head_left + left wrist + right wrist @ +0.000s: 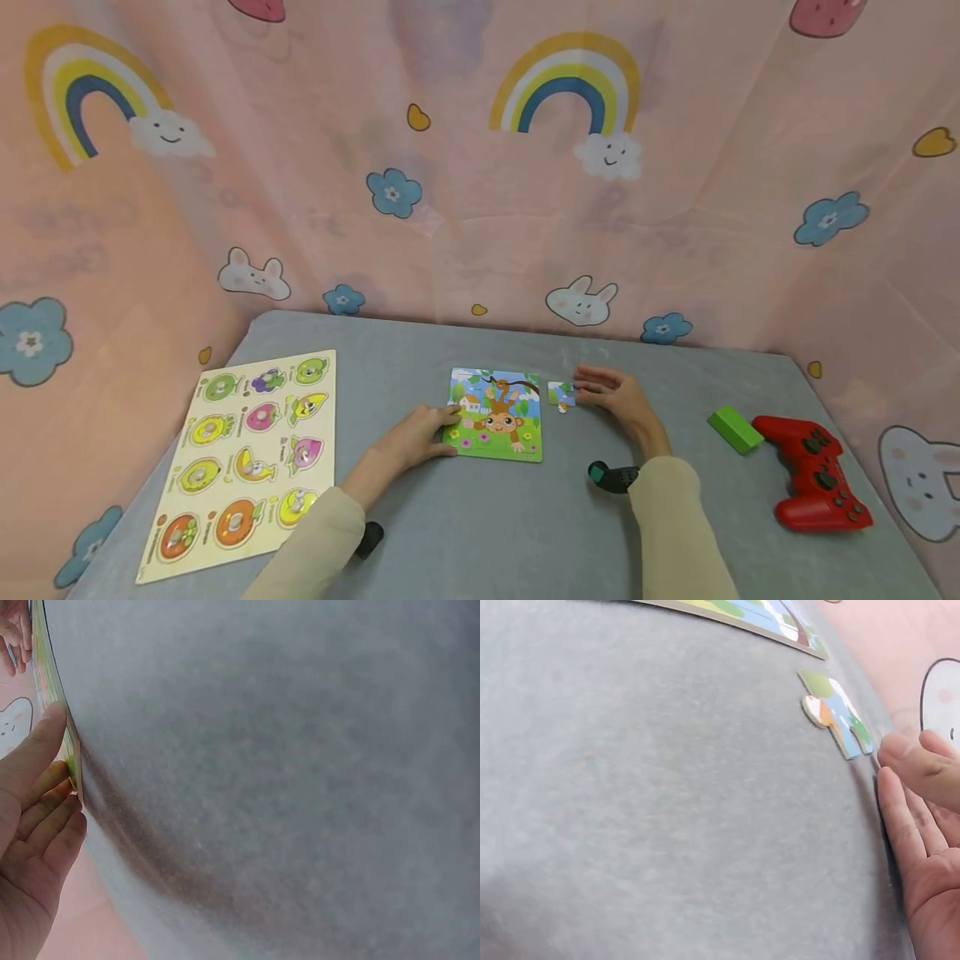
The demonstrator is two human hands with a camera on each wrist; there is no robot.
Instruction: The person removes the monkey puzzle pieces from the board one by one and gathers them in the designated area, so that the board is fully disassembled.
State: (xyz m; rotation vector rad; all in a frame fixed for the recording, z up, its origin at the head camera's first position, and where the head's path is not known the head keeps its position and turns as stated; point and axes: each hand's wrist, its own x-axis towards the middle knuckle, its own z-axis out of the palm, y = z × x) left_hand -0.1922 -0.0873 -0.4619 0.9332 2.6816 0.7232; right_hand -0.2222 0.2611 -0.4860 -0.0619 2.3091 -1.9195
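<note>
A square jigsaw puzzle (498, 417) with a monkey hanging from a branch lies flat on the grey table. My left hand (417, 437) rests against its left edge, fingertips and thumb touching it; in the left wrist view the thumb (46, 731) meets the board's rim. Right of the puzzle lies a loose jigsaw piece (561, 395), blue and green with an orange-and-white knob, apart from the board. My right hand (617, 398) is beside this piece (834, 712), fingers extended and thumb close to its edge. Whether the thumb touches it cannot be told.
A cream fruit-and-vegetable board (258, 412) lies at the left. To the right are a green block (735, 429) and a red game controller (813, 475). Behind the table (510, 533) hangs a pink patterned cloth (465, 250).
</note>
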